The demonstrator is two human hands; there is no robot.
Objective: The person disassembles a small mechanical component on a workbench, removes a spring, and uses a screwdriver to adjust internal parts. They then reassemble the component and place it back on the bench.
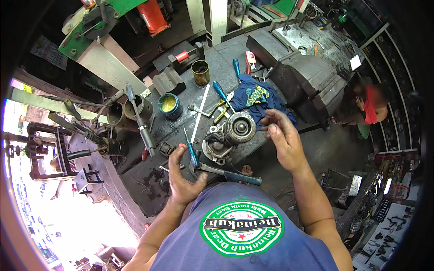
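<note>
Blue-handled slim screwdriver [191, 147] at centre frame points its tip toward the top edge, gripped by the left hand [181, 177]; right hand [281, 135] hovers open beside the round grey metal motor housing [238, 128].

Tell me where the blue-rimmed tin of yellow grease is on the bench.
In the head view the tin of yellow grease stands on the bench's left part, beyond the left hand, left of the white strip and just right of two rusty cylinders.
</note>
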